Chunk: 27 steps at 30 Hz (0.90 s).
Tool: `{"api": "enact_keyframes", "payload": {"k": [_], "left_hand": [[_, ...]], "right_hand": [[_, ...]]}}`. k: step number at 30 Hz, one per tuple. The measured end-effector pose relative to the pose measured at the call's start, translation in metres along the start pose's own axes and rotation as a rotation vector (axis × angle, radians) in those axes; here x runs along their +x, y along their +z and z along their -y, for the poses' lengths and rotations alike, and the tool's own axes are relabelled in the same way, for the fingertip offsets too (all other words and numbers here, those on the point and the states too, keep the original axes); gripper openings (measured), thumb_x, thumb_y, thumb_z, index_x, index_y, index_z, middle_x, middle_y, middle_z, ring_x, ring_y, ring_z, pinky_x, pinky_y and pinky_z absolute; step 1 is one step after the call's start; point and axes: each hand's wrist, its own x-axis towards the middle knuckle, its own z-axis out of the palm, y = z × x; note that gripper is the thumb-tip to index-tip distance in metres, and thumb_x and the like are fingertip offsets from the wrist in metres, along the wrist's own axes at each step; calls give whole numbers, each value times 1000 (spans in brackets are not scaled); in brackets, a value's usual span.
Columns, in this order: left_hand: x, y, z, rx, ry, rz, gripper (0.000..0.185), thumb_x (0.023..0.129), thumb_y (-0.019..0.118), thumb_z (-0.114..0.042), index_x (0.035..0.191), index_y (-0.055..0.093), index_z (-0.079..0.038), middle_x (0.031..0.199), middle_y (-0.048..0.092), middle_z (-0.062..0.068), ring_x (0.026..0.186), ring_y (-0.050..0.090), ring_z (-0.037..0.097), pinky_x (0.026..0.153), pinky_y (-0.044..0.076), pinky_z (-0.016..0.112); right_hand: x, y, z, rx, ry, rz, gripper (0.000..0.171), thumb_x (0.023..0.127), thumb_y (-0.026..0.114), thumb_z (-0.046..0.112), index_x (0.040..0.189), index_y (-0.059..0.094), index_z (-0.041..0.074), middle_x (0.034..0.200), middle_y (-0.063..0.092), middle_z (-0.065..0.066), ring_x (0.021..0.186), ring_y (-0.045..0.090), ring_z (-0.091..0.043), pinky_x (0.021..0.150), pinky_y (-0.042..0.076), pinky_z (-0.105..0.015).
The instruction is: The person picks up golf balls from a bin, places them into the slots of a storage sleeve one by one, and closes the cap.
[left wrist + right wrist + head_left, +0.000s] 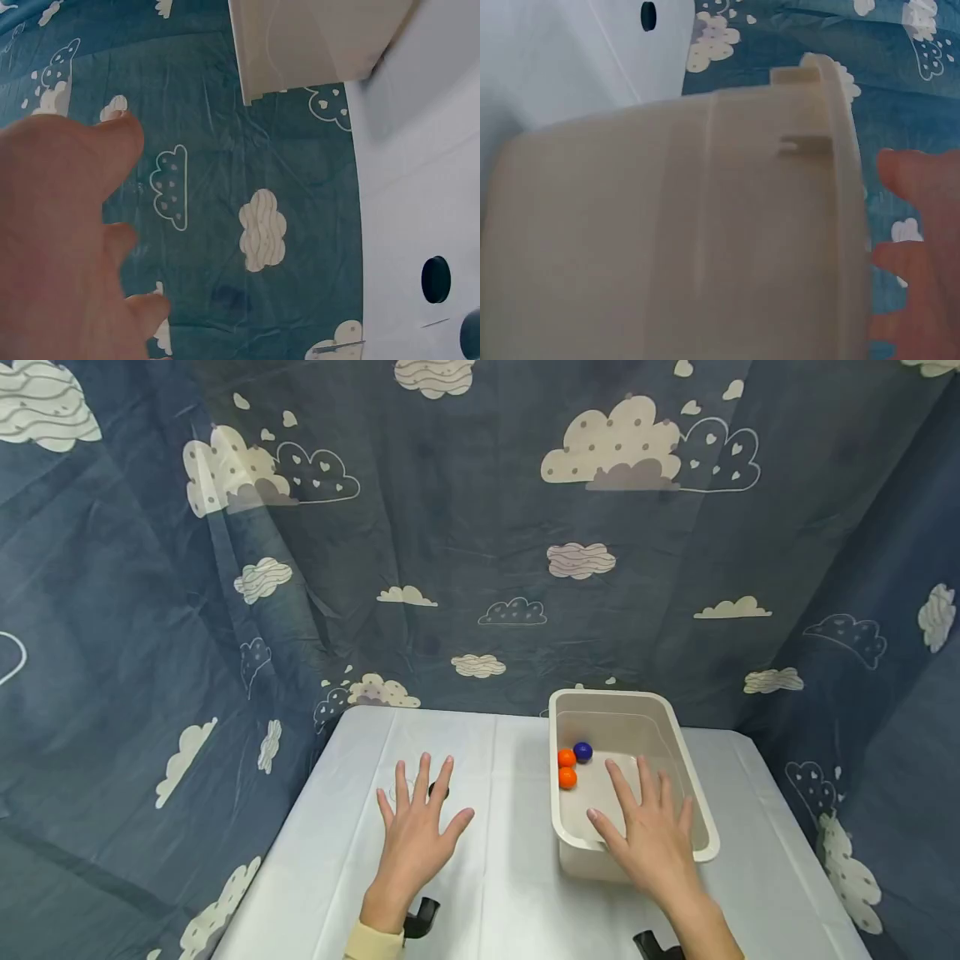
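My left hand lies open with fingers spread, over the white table, left of a cream plastic bin. A small black round spot on the table peeks out by its fingertips. My right hand is open too, fingers straight, hovering over the bin's near end. Inside the bin, at its left wall, sit two orange balls and a dark blue ball. Neither hand holds anything. The right wrist view is filled by the bin's outer wall, with my fingers beside its rim.
Blue cloth with cloud prints hangs behind and on both sides of the table. The left wrist view shows my left hand, the bin's corner, the table's edge and the black spot.
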Motion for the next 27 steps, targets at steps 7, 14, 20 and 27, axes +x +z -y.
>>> {"api": "enact_keyframes", "payload": {"k": [7,14,20,27], "left_hand": [[9,2,12,-80,23,-82,81,95,60,-59,161,20,-35,167,12,11,152,-3,41,106,7,78],[21,5,33,-205,-15,-143,82,95,66,-51,161,23,-30,165,16,17,152,3,40,109,12,74],[31,17,49,-324,-84,-177,87,91,74,-44,159,28,-18,159,26,23,149,16,44,112,19,68],[36,44,64,-475,-178,-158,94,87,79,-42,160,24,-21,158,29,13,146,28,35,111,31,60]], "right_hand": [[26,-44,-12,8,-76,61,87,90,67,58,160,28,24,158,23,-27,139,24,-54,100,20,-80],[74,-67,-26,99,-140,165,81,93,68,51,157,33,16,155,31,-25,136,34,-51,99,32,-75],[112,-55,-37,221,-98,303,75,96,65,49,155,37,12,154,37,-23,135,41,-46,100,37,-69],[154,-21,-51,291,-66,445,70,96,66,43,150,43,5,146,48,-26,122,54,-47,95,47,-60]]}}
